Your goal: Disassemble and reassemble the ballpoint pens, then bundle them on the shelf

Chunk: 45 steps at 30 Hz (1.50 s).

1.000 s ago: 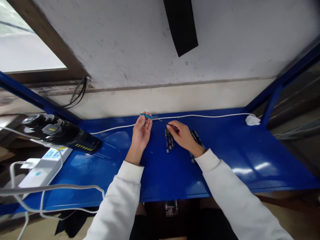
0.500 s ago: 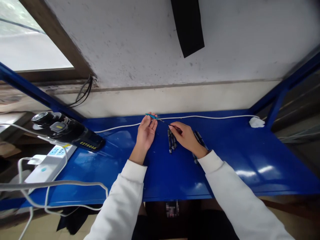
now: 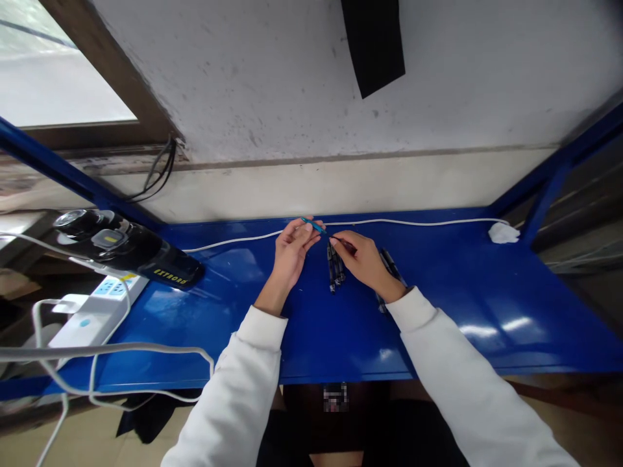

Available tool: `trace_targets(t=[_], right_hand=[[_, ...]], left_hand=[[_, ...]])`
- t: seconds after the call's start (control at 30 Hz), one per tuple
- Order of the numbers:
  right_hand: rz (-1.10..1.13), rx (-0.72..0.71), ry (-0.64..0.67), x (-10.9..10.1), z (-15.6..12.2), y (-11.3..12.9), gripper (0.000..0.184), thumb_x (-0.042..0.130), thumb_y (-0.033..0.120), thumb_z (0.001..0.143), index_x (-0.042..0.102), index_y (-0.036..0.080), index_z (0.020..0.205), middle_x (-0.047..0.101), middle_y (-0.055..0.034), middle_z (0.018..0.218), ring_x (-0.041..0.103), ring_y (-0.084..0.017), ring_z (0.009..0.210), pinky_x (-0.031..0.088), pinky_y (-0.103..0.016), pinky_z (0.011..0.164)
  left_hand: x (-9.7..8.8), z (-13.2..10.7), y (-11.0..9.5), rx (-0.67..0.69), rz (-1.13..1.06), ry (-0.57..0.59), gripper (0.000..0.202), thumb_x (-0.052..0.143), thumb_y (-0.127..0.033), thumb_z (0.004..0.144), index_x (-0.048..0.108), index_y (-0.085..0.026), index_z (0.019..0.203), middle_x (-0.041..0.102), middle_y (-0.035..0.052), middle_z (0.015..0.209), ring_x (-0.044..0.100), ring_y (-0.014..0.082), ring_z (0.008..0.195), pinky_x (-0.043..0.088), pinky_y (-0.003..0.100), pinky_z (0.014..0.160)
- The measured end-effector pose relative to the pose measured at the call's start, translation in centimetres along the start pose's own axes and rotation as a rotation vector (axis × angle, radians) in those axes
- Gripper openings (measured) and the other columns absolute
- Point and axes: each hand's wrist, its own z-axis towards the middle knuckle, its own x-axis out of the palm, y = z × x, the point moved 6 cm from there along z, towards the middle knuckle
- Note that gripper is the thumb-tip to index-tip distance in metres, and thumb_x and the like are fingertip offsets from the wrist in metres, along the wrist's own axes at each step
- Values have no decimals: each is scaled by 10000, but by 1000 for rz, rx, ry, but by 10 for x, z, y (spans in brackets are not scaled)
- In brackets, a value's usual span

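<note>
Thumb and fingers of my left hand [image 3: 291, 253] pinch a slim teal pen part [image 3: 314, 225] near the back of the blue table; whether it is a barrel or a cap I cannot tell. My right hand [image 3: 359, 258] is closed on a thin dark pen refill [image 3: 331, 238], mostly hidden by the fingers. The refill's visible end meets or nearly meets the right end of the teal part. Under and beside my right hand lie several dark pens [image 3: 335, 271], side by side. More dark pens [image 3: 390, 264] lie partly covered by my right wrist.
A black bottle [image 3: 141, 250] leans at the left over a white power strip [image 3: 95, 318] with looping white cables [image 3: 146, 350]. A white cord [image 3: 413, 223] runs along the table's [image 3: 331, 344] back edge to a crumpled white tissue [image 3: 503, 232]. Blue frame posts [image 3: 538, 201] rise at the sides.
My left hand has shifted right with the teal part, closing the gap to my right hand. Less of the thin refill shows between them. The camera view has tilted slightly.
</note>
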Motion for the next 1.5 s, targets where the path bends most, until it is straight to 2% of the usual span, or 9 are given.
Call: trace_targets(t=[0.17, 0.3, 0.5, 0.77, 0.9, 1.1, 1.23, 1.37, 1.5], right_hand=[[-47, -3, 13, -2, 0, 3, 357, 614, 507, 1150, 736, 232, 960, 766, -48, 874, 611, -202, 696, 413, -347, 666], [-129, 5, 34, -3, 0, 1, 414, 641, 480, 1137, 652, 231, 807, 683, -5, 748, 528, -170, 629, 335, -337, 639], [-186, 47, -2, -4, 0, -1, 429, 747, 510, 1072, 582, 241, 782, 633, 17, 700, 510, -161, 610, 328, -326, 633], [14, 54, -120, -14, 2, 15, 513, 715, 586, 1065, 514, 256, 727, 517, 24, 658, 473, -166, 616, 382, -345, 634], [74, 79, -151, -18, 2, 18, 546, 701, 653, 1058, 522, 257, 727, 521, 22, 660, 467, -166, 619, 390, -351, 639], [66, 59, -114, -15, 2, 16, 531, 675, 642, 1080, 538, 252, 748, 537, 19, 670, 478, -168, 621, 387, -350, 637], [29, 30, -11, -7, 0, 15, 418, 571, 620, 1146, 625, 250, 960, 652, -16, 800, 576, -196, 699, 453, -352, 704], [44, 6, 93, -1, -2, 14, 351, 459, 569, 1200, 600, 251, 1153, 691, -38, 920, 644, -222, 792, 495, -363, 778], [9, -49, 138, 2, -2, 15, 374, 357, 501, 1232, 577, 259, 1052, 690, -65, 989, 649, -239, 876, 490, -381, 830]], left_hand=[[11, -3, 11, -21, 146, 136, 342, 994, -347, 871, 849, -215, 1151, 865, 107, 1167, 817, 219, 1003, 613, 358, 991], [11, -4, 22, -15, 183, 133, 314, 1009, -305, 842, 870, -192, 1100, 864, 110, 1137, 809, 213, 985, 609, 358, 998], [5, -1, 19, -15, 81, 22, 267, 1009, -267, 843, 863, -180, 1048, 845, 72, 1018, 792, 184, 943, 612, 348, 1014], [-36, 19, 5, -42, -266, -202, 89, 855, -138, 987, 814, -192, 928, 822, 27, 1077, 790, 116, 1064, 574, 270, 1184], [-36, 20, 12, -97, -275, -181, 48, 861, -195, 1001, 818, -213, 1011, 819, 30, 1119, 782, 136, 1177, 575, 270, 1207], [-26, 15, 14, -117, -282, -135, 34, 853, -183, 1001, 826, -201, 990, 820, 39, 1130, 786, 126, 1091, 613, 243, 1114], [-20, 12, 12, -126, -231, -106, 73, 888, -207, 976, 828, -203, 1016, 814, 32, 1153, 787, 129, 1065, 617, 272, 1103], [-12, 9, 14, -143, -196, -71, 111, 909, -210, 954, 821, -189, 1019, 818, 46, 1179, 788, 134, 1030, 618, 289, 1075], [-4, 5, 18, -146, -134, -36, 152, 927, -222, 936, 834, -180, 1049, 830, 62, 1126, 790, 150, 979, 624, 301, 1025]])
